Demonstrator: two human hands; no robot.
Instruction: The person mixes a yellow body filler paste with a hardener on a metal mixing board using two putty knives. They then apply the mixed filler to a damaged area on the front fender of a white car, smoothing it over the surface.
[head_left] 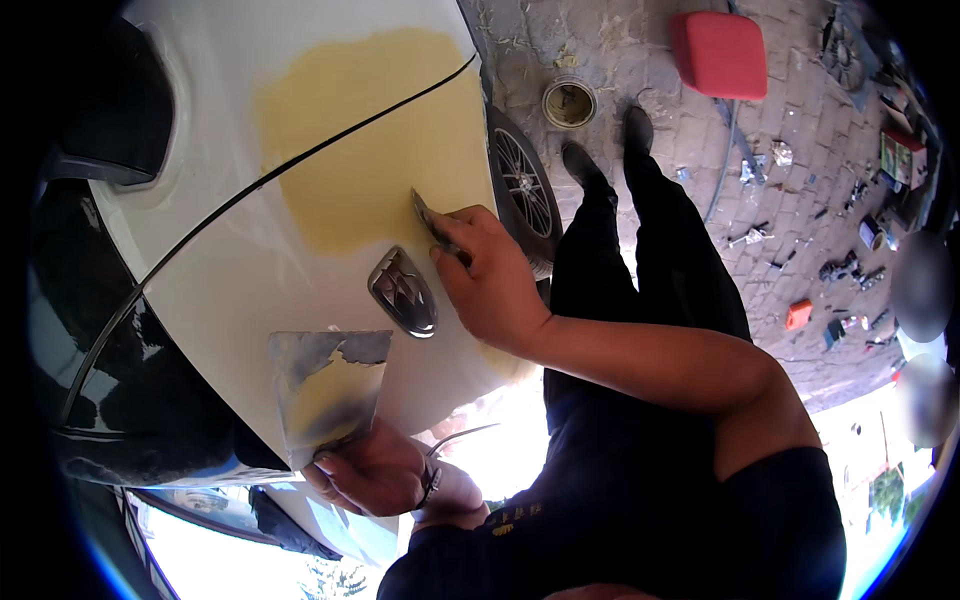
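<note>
My right hand (495,285) grips a putty knife (424,210), its thin blade edge against a yellow patch of body filler (370,195) on the white car panel (225,265). The patch spreads across both sides of a dark panel gap. Just below the knife sits a chrome-edged badge (403,292) on the panel. At the lower left, my left hand (375,475) holds a flat mixing board (330,385) by its lower edge. Yellow filler and grey smears cover the board's face. A bracelet circles my left wrist.
A car wheel (525,180) stands right of the panel. An open tin (569,102) rests on the brick paving near my shoes (637,130). Farther right are a red stool (720,55), a hose, an orange box (799,315) and scattered parts. Dark car glass (75,300) lies at left.
</note>
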